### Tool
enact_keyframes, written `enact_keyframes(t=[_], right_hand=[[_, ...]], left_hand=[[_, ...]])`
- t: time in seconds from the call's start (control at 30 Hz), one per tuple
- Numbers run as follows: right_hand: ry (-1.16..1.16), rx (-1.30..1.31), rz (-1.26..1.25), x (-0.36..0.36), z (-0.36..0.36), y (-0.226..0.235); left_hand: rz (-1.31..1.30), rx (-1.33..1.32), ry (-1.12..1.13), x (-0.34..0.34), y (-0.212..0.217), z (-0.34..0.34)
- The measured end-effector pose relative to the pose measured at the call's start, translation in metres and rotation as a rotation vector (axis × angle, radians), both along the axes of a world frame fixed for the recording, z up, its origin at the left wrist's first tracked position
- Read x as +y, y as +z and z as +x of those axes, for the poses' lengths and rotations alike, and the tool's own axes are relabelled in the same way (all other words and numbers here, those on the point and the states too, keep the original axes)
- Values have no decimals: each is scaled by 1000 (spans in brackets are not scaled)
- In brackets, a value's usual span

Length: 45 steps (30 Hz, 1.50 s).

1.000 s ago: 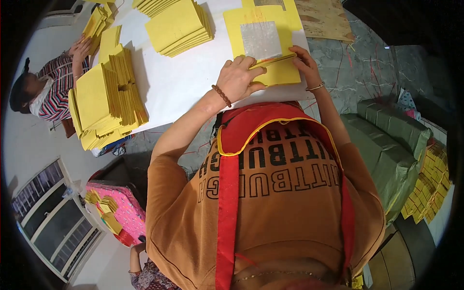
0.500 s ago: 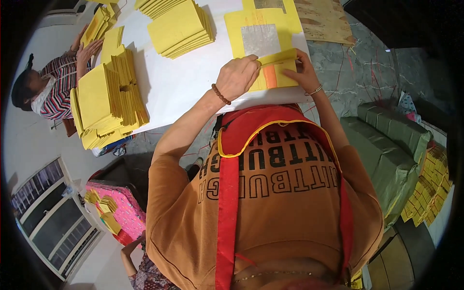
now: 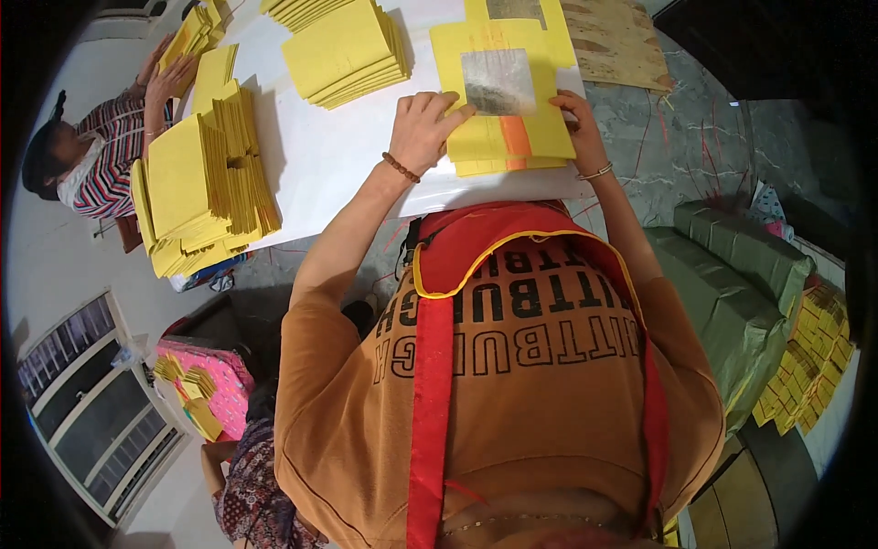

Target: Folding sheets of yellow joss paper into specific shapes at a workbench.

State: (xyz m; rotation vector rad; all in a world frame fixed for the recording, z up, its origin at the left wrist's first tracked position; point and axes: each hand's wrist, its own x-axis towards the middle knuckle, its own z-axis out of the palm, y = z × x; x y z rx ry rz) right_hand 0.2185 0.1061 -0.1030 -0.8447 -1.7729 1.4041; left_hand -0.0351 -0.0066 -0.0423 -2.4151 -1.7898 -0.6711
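On white table (image 3: 338,156), yellow sheets (image 3: 498,137)

Far yellow sheet (image 3: 517,9) cut by the top edge, right hand (image 3: 578,119) fingertips hidden under the yellow sheet stack (image 3: 503,137), foil square (image 3: 498,80) detail blurred

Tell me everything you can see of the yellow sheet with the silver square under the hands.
The yellow paper sheet lies flat on top of a small stack at the near edge of the white table. It looks like thin paper, with a dull silver foil square near its middle and an orange band below that. The left hand presses its left edge; the right hand touches its right edge.
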Motion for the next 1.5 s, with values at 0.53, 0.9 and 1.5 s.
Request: enact_keyframes(t=[0.53, 0.9, 1.5], right_hand=[[164, -427, 404, -12, -5, 44], [-174, -374, 88, -3, -39, 64], [-293, -221, -116, -1, -47, 36]], left_hand=[[-142, -463, 161, -25, -10, 9], [-411, -838, 575, 16, -13, 12], [-106, -1138, 796, 17, 9, 26]])
